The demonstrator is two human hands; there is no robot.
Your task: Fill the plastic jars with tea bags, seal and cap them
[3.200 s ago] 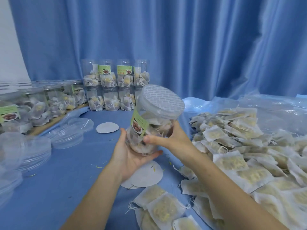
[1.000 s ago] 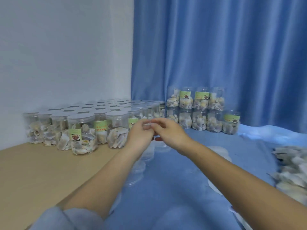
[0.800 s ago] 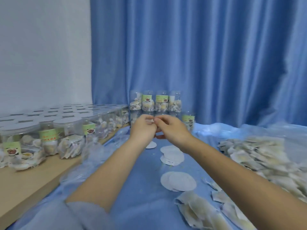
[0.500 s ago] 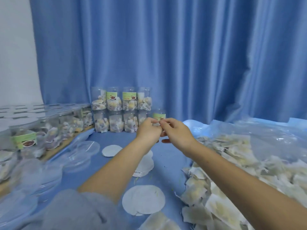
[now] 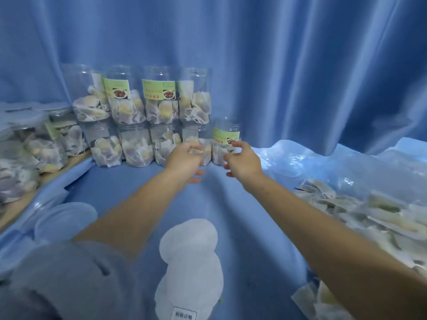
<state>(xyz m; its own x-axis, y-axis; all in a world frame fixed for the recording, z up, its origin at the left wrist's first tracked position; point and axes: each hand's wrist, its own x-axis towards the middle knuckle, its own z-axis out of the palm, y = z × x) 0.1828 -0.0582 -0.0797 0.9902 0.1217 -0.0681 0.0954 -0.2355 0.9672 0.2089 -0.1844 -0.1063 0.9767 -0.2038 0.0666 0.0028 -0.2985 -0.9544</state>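
Observation:
My left hand and my right hand reach toward the back of the table, a little apart, fingers loosely spread and holding nothing I can make out. Just behind them a single filled plastic jar with a green label stands beside a two-high stack of filled jars. My right fingertips are at that single jar's front; blur hides whether they touch it. Loose tea bags lie heaped on the right. White round seal discs lie overlapped on the blue cloth in front of me.
More filled, capped jars crowd a wooden surface at the left. Clear lids are stacked at the near left. A crumpled clear plastic bag lies behind the tea bags. A blue curtain closes off the back.
My hands, pressed together fingertip to fingertip half a second ago, have parted and moved forward toward the single labelled jar. The view has swung right and closer to the stack.

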